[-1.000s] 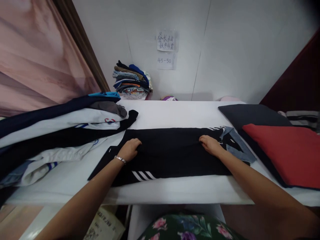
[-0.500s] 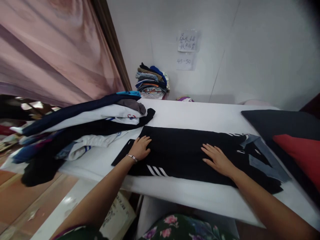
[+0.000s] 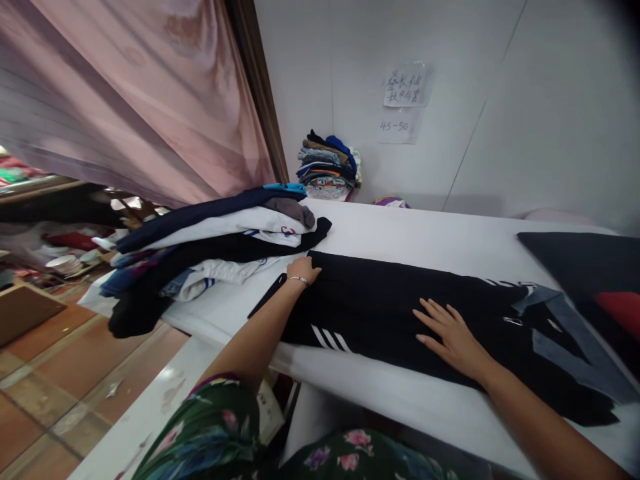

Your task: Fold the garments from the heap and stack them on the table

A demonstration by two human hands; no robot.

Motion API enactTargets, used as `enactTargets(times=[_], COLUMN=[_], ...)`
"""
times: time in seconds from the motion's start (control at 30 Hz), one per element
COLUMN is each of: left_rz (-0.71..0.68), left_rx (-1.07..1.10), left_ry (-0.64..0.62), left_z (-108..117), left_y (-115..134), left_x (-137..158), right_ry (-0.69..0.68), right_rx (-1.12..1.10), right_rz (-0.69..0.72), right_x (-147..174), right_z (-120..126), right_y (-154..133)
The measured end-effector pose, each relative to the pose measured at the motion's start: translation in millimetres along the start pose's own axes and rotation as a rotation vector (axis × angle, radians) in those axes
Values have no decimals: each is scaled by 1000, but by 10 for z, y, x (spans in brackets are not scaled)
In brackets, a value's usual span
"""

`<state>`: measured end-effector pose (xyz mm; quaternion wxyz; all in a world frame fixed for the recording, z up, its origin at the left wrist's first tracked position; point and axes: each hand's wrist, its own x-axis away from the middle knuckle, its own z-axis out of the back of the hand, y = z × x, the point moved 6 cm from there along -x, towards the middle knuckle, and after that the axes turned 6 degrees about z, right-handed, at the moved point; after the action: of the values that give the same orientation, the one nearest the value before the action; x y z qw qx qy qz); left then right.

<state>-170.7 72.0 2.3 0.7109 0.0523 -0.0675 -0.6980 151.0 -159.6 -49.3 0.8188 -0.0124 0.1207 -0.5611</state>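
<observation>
Just curled the left hand (image 3: 303,269) at the far-left corner of the black garment (image 3: 370,300), cannot tell whether gripping, leaving only the right hand (image 3: 453,339) spread flat on it

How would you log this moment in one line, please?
left hand: at far left corner of black garment, hold unclear; right hand: spread on garment; garment: lying on white table; clothes pile: table's left side
</observation>
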Motion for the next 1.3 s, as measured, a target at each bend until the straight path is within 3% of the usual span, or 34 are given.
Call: enactTargets(times=[0.37, 0.63, 0.83, 0.97, 1.07, 1.17, 1.3], left_rz=[89, 82, 155, 222, 164, 83, 86], left_rx=[92, 61, -2, 4, 29, 88, 67], left_ry=[17, 3, 73, -48, -130, -32, 42], left_z=[17, -115, -7, -45, -109, -86, -98], left_y=[-160, -85, -118, -196, -212, -212, -236], left_x=[-142, -210, -168, -278, -402, -469, -461], right_ry=[18, 21, 9, -23, -50, -69, -90], right_rx=[-17, -47, -70, -85, -93, -97, -97], right_rz=[26, 21, -9, -40, -66, -78, -72], right_x=[3, 1, -18, -50, -72, -90, -107], right_z=[-20, -3, 41, 107, 138, 145, 117], right_y=[4, 4, -28, -80, -94, -92, -104])
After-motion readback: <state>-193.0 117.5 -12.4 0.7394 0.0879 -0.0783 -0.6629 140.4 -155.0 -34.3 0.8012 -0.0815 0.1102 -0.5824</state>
